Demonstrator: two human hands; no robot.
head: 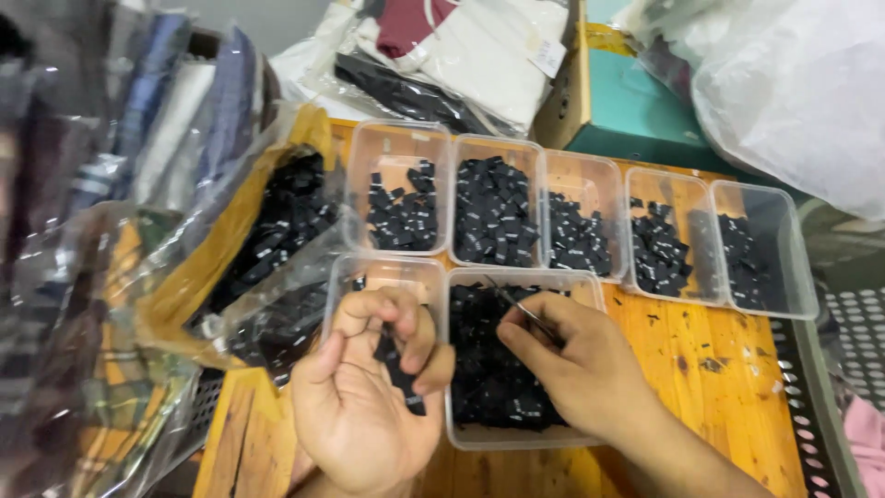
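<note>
My left hand (369,387) is curled around a strip of small black fabric labels (398,373), held over a clear plastic tray (387,269). My right hand (576,364) pinches thin metal tweezers or snips (525,309), whose tip points up and left over a second clear tray (525,435) heaped with black labels. The two hands are close together, just apart.
A row of several clear trays (581,166) with black labels stands behind on the orange wooden table (719,369). A clear bag of black labels (277,231) lies at left beside bagged garments (101,277). A teal box (645,101) and a white plastic bag (793,83) are at back.
</note>
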